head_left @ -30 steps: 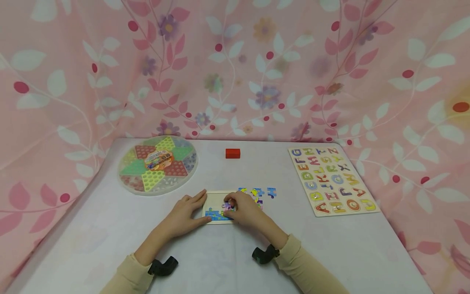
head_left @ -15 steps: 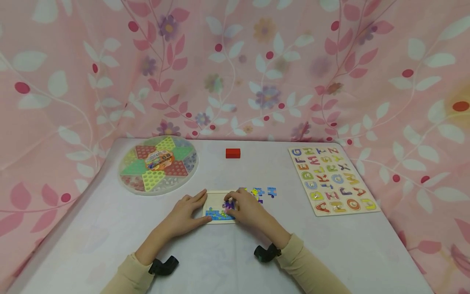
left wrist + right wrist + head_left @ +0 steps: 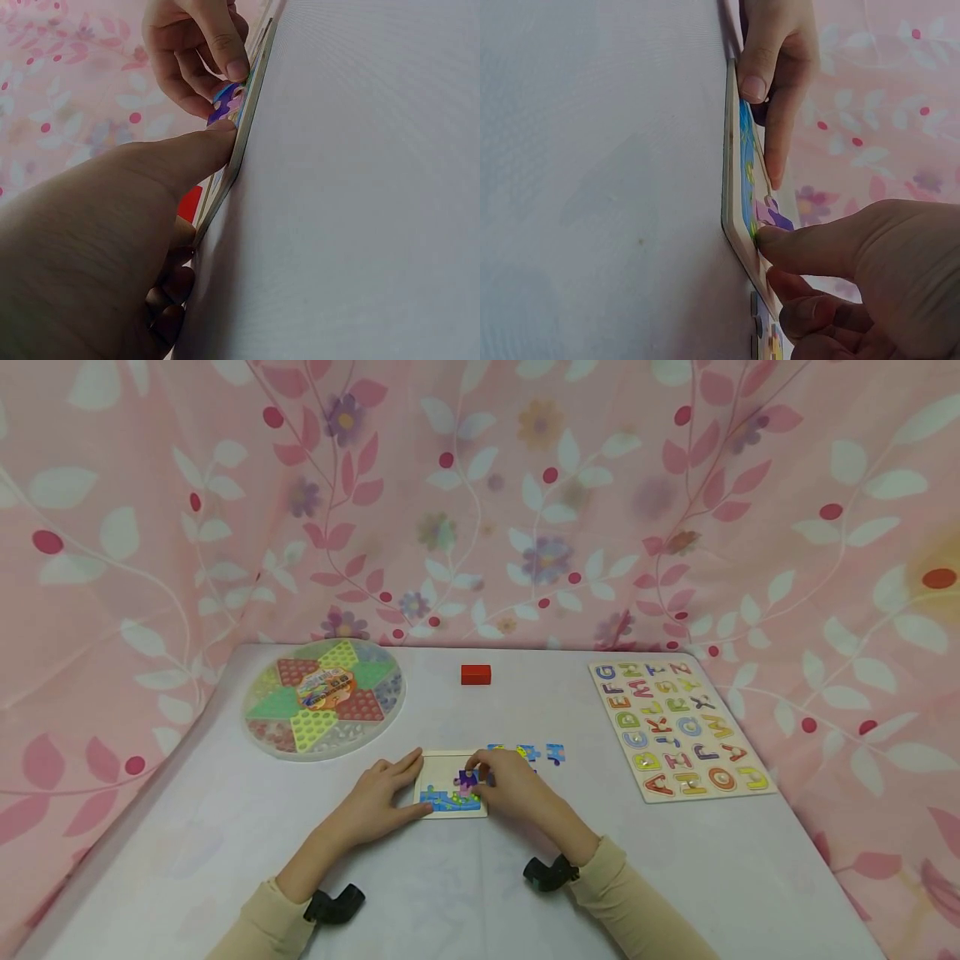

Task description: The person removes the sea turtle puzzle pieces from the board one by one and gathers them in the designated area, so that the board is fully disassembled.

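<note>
Left hand [image 3: 375,802], fingers apart, steadies puzzle frame [image 3: 459,815]; right hand [image 3: 517,783] has slid slightly right, uncovering more bottom row [image 3: 442,799], still pinching purple piece [image 3: 466,778] inside just beyond it, so likely mid-seating, loose pieces [image 3: 555,752] farther back.

The puzzle piece [image 3: 466,777] is purple, the frame [image 3: 459,815] cream, the curtain [image 3: 498,518] flowered pink.
</note>
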The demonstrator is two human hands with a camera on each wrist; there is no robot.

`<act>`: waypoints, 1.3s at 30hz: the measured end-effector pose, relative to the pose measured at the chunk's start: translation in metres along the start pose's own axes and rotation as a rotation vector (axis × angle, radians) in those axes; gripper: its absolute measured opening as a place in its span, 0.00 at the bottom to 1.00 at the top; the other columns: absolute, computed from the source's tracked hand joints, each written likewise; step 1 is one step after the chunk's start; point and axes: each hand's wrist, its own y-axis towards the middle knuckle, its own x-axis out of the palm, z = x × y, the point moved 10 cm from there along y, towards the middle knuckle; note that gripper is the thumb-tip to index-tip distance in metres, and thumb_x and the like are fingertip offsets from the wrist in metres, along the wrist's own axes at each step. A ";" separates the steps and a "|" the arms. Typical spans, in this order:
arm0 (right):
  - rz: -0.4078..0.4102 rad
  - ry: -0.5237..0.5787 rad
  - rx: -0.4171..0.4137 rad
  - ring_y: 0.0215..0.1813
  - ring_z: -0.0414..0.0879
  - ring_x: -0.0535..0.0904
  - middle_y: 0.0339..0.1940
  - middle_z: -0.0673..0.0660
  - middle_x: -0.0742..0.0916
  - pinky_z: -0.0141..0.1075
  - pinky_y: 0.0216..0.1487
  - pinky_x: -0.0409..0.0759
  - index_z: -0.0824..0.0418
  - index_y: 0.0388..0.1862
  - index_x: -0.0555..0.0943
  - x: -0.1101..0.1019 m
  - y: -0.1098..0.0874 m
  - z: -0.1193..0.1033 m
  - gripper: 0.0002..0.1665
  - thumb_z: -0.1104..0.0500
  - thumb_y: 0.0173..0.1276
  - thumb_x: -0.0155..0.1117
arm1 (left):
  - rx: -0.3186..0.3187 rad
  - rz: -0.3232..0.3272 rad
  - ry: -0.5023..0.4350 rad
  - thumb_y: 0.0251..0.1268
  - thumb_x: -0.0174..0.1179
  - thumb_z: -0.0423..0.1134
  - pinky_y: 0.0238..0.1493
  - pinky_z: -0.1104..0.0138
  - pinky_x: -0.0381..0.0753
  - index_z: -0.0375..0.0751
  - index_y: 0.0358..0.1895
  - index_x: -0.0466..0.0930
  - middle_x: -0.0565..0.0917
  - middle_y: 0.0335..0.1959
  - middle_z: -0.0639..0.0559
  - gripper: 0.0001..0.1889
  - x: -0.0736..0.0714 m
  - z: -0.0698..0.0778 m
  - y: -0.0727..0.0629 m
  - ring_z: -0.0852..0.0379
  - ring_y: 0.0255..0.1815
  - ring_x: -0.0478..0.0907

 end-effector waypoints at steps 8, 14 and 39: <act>-0.005 -0.004 -0.019 0.39 0.43 0.77 0.39 0.48 0.85 0.35 0.41 0.77 0.58 0.60 0.87 0.001 0.000 -0.001 0.19 0.62 0.71 0.74 | 0.004 0.006 0.001 0.69 0.69 0.60 0.59 0.50 0.73 0.36 0.80 0.67 0.64 0.84 0.47 0.45 0.000 0.000 0.000 0.48 0.59 0.74; 0.002 -0.005 -0.039 0.38 0.42 0.77 0.42 0.50 0.88 0.33 0.39 0.77 0.62 0.62 0.87 0.000 0.001 -0.003 0.21 0.64 0.71 0.74 | 0.003 0.003 0.004 0.69 0.69 0.61 0.59 0.50 0.73 0.37 0.81 0.66 0.64 0.84 0.47 0.45 0.000 0.001 -0.001 0.48 0.60 0.74; 0.294 0.092 -0.018 0.37 0.41 0.77 0.48 0.55 0.89 0.32 0.37 0.75 0.60 0.56 0.90 -0.087 -0.064 0.111 0.17 0.62 0.68 0.77 | 0.008 0.001 0.020 0.70 0.68 0.62 0.61 0.47 0.72 0.37 0.81 0.66 0.64 0.84 0.47 0.46 0.000 0.000 0.001 0.45 0.63 0.73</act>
